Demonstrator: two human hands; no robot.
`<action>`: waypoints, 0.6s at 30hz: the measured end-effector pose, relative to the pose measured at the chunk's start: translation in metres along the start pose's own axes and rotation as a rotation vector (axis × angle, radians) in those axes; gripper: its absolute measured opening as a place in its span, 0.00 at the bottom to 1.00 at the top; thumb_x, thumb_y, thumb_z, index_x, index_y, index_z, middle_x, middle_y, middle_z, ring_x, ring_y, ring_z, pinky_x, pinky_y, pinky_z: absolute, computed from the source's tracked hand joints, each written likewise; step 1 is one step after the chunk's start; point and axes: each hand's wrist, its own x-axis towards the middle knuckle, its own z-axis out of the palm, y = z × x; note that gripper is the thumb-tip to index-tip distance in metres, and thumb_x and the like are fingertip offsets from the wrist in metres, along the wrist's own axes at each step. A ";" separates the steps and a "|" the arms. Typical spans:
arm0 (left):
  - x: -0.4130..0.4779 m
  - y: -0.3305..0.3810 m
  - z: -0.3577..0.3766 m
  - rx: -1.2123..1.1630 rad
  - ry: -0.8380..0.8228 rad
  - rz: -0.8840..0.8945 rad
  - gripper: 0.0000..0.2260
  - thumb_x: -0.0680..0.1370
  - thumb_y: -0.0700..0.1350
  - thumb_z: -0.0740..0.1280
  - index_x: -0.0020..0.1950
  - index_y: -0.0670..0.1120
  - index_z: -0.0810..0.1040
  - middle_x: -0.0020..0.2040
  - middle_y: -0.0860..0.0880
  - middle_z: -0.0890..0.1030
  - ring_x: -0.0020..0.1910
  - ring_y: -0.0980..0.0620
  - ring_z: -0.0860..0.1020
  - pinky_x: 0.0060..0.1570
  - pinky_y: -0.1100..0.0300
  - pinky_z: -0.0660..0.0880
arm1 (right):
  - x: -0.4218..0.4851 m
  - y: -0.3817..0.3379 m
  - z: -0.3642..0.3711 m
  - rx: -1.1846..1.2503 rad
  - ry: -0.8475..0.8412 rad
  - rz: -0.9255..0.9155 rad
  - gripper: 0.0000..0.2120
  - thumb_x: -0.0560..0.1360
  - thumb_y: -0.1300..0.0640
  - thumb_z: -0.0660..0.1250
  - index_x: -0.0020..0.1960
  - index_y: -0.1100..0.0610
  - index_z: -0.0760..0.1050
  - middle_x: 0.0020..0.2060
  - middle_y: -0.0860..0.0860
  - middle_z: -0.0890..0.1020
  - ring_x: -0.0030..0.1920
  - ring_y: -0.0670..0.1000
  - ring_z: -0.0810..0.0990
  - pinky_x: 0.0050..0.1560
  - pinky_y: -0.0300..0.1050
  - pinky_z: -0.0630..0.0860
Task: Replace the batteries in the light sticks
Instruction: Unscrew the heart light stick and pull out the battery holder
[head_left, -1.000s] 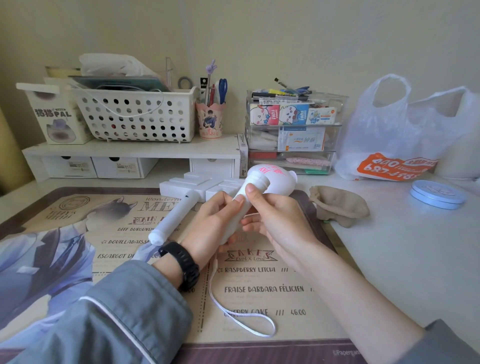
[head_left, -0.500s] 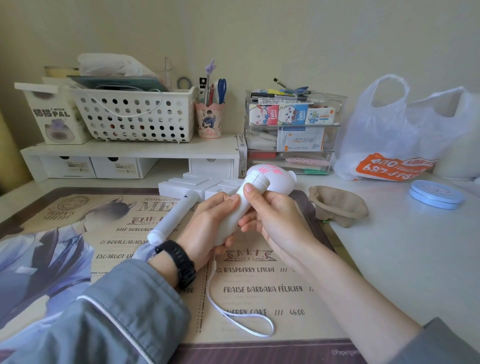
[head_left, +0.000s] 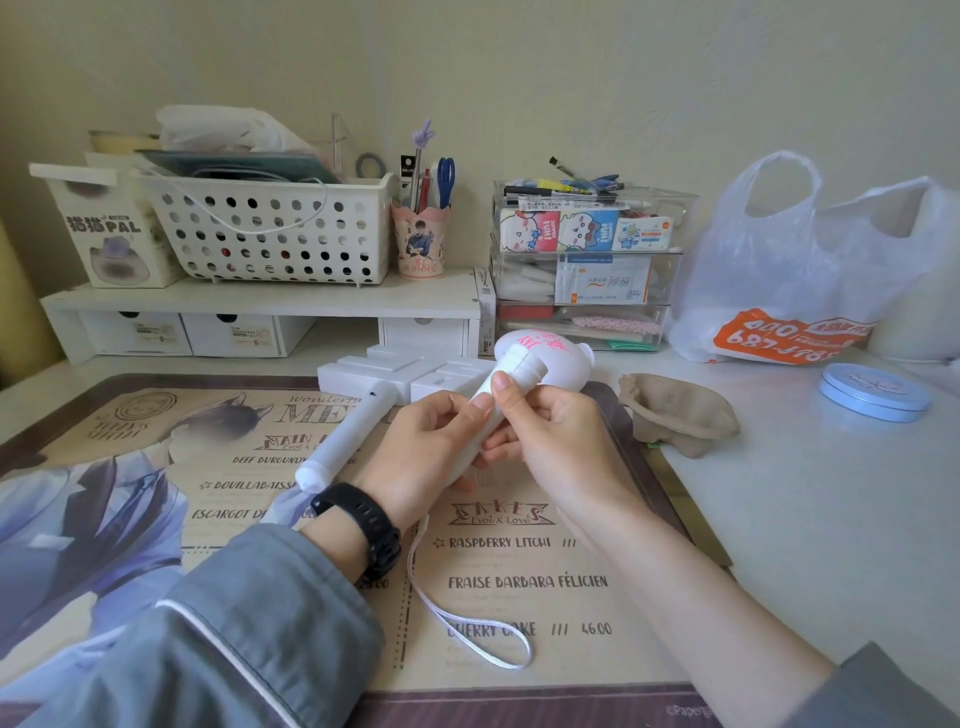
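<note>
I hold both hands close together over the desk mat (head_left: 524, 582), and both grip the same light stick (head_left: 550, 358). My left hand (head_left: 421, 452) comes in from the lower left, wrist bent slightly up, and its fingers curl round the lower part of the white handle; the thumb lies along the top, its tip pointing toward my right hand. My right hand (head_left: 556, 447) comes in from the lower right with the back of the hand toward me. Its thumb presses on the handle just below the ribbed collar, and the other fingers wrap underneath, so I cannot see how they lie there. The two thumbs nearly meet on the handle.

The stick tilts up and away from me, its round white head with pink writing lifted above the far edge of the mat. Its white wrist strap (head_left: 467, 629) hangs from the bottom end and loops on the mat between my forearms. A black watch (head_left: 363, 525) sits on my left wrist, with the grey sleeve (head_left: 234, 639) pushed back just behind it.

A second light stick (head_left: 345, 439) lies on the mat just left of my left hand, its blocky white head toward the shelf. To the right, off the mat, sit a brown cardboard tray (head_left: 675, 410) and a blue tin (head_left: 872, 392).
</note>
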 end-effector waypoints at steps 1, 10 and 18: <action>0.000 0.001 0.001 0.002 0.008 -0.002 0.13 0.78 0.50 0.64 0.40 0.41 0.75 0.27 0.53 0.78 0.26 0.56 0.75 0.26 0.62 0.72 | 0.000 0.000 0.000 -0.003 0.003 0.001 0.18 0.76 0.47 0.67 0.42 0.62 0.81 0.29 0.55 0.83 0.30 0.54 0.84 0.35 0.42 0.80; -0.005 0.005 0.004 0.095 0.065 0.028 0.15 0.78 0.53 0.64 0.37 0.44 0.79 0.24 0.56 0.77 0.25 0.62 0.73 0.27 0.67 0.72 | 0.000 -0.001 0.000 -0.068 0.025 -0.001 0.18 0.76 0.46 0.67 0.38 0.60 0.81 0.29 0.56 0.84 0.31 0.54 0.84 0.39 0.44 0.80; -0.006 0.006 0.006 -0.029 0.069 -0.001 0.15 0.78 0.51 0.64 0.35 0.45 0.78 0.25 0.55 0.77 0.26 0.60 0.75 0.27 0.65 0.73 | 0.002 -0.001 0.000 -0.052 0.021 -0.013 0.19 0.76 0.46 0.67 0.36 0.59 0.81 0.26 0.52 0.82 0.29 0.52 0.83 0.43 0.48 0.80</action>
